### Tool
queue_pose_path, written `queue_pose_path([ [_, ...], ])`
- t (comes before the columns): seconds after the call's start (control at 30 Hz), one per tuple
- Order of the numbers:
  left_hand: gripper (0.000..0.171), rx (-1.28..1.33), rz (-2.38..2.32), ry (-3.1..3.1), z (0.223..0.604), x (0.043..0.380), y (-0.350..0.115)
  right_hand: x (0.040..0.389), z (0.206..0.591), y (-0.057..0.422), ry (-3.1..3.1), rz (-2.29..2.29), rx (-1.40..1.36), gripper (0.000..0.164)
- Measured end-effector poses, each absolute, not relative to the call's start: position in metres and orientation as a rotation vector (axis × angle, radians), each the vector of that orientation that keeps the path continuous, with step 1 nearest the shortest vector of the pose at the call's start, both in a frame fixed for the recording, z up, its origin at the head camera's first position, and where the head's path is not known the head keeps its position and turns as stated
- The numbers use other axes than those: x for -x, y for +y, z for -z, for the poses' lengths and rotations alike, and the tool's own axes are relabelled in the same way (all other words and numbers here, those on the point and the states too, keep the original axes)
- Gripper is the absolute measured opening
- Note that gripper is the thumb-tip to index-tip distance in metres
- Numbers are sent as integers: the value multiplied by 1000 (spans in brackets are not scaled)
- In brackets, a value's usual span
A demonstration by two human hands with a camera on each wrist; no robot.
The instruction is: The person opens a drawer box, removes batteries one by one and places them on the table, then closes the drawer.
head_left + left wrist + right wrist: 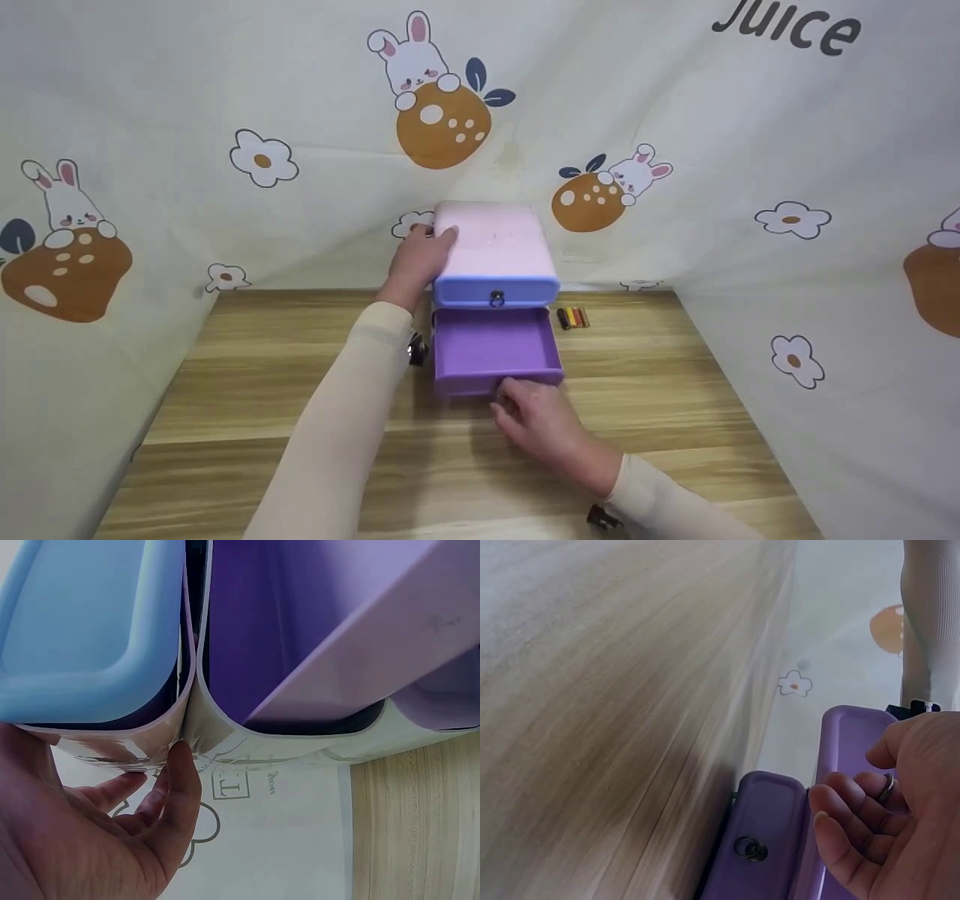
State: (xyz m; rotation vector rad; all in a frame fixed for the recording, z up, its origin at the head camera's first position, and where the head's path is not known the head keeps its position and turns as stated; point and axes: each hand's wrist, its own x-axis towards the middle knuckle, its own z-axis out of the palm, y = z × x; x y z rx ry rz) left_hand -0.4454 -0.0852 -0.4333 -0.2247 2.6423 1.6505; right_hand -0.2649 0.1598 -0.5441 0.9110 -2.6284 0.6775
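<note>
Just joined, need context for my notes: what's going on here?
A person is handling a small drawer unit. The left-hand grip holds its pink casing at the left edge, thumb on top. The right-hand grip holds a purple drawer at its front. That drawer stands pulled out; the blue drawer above looks closed or nearly so. Some small cylinders lie on the table beside the unit.

Table (247,390): wood-grained, streaks running crosswise before you
Drawer unit (495,240): stands toward its far edge
Batteries (574,318): short row, just right of your unit
</note>
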Motion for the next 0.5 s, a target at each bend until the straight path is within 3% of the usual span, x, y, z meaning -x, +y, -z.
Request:
queue_pose_path([
  [0.5, 79, 200, -1660, 2675, 434, 448, -86, 274, 543, 156, -2617, -651, -895, 18],
])
